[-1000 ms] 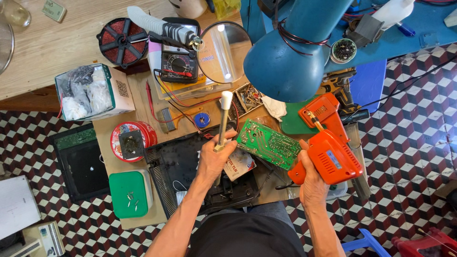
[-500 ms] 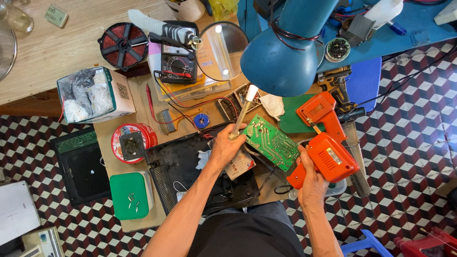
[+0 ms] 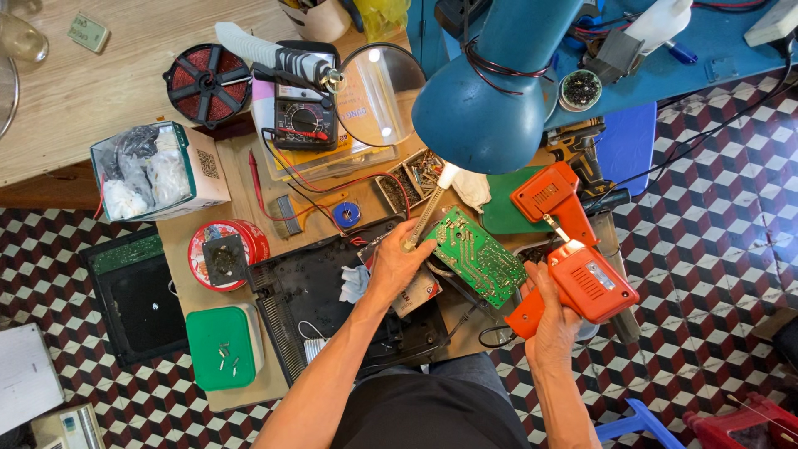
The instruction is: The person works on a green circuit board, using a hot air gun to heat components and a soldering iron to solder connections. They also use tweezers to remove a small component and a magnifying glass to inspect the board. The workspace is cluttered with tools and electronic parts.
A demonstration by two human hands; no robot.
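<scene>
My left hand (image 3: 397, 264) is closed around the handle of a brush (image 3: 428, 212), bristle end tilted up and away from me so the tip sits at the far edge of the green circuit board (image 3: 476, 255). That board lies just right of this hand, tilted across the open black casing (image 3: 332, 299), propped where the lamp (image 3: 490, 91) lights it from above. My right hand (image 3: 553, 320) grips the lower orange soldering gun (image 3: 578, 283) by its handle, held clear of the board's right edge. A second orange soldering gun (image 3: 549, 193) rests just beyond it. Farther past my left hand sit the multimeter (image 3: 306, 125) and magnifying glass (image 3: 378, 93), within reach.
</scene>
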